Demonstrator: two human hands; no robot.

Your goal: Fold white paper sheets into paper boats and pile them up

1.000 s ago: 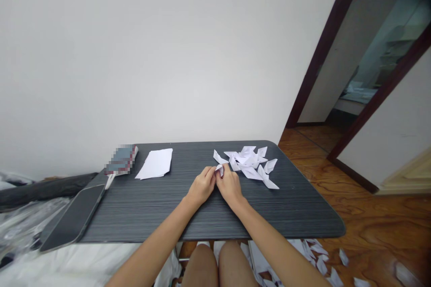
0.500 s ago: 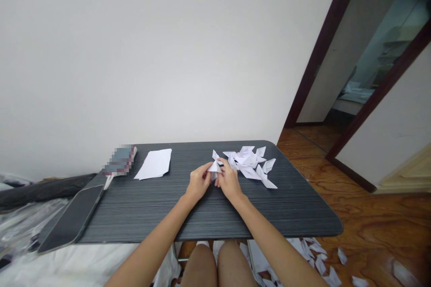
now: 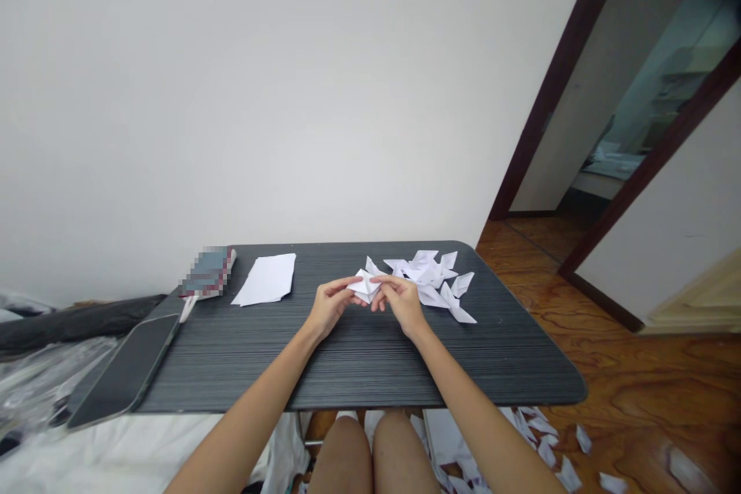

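A small folded piece of white paper (image 3: 366, 287) is held between both hands above the dark table (image 3: 243, 370). My left hand (image 3: 331, 306) pinches its left side, thumb on top and fingers beneath. On the right side, my right hand (image 3: 401, 301) grips it the same way, fingertips under the paper. Another pointed white paper shape (image 3: 372, 265) shows just behind it; whether the two are joined I cannot tell. Just beyond my right hand lies a loose pile of several folded white paper pieces (image 3: 425, 272).
A stack of flat white paper sheets (image 3: 268, 279) lies at the back left. Left of it are a blurred-out packet (image 3: 207, 272) and a phone-like dark slab (image 3: 127, 374) at the table's left edge. More folded papers (image 3: 544, 432) lie on the floor at right.
Both hands have spread slightly apart and tilted the folded paper, which now shows a flatter, diamond-like face instead of a peaked one.
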